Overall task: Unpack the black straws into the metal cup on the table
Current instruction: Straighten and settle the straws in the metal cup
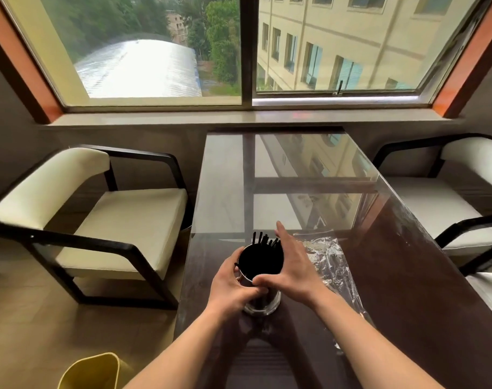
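The black straws (264,240) stand in the metal cup (263,300) near the table (407,276) edge. The left hand (230,282) is wrapped around the cup; the right hand (288,265), fingers spread flat, rests against the straws. Risk: a sideways push could tip the top-heavy cup, scattering straws onto the empty wrapper (327,256).

A cream-cushioned armchair (99,220) with a black frame stands left of the glossy dark bench (407,276); a matching armchair (449,197) stands on the right. Crumpled clear plastic wrap (329,265) lies on the bench. A yellow bin (93,372) sits on the floor below left. Beyond the window (245,46) are trees and a building.
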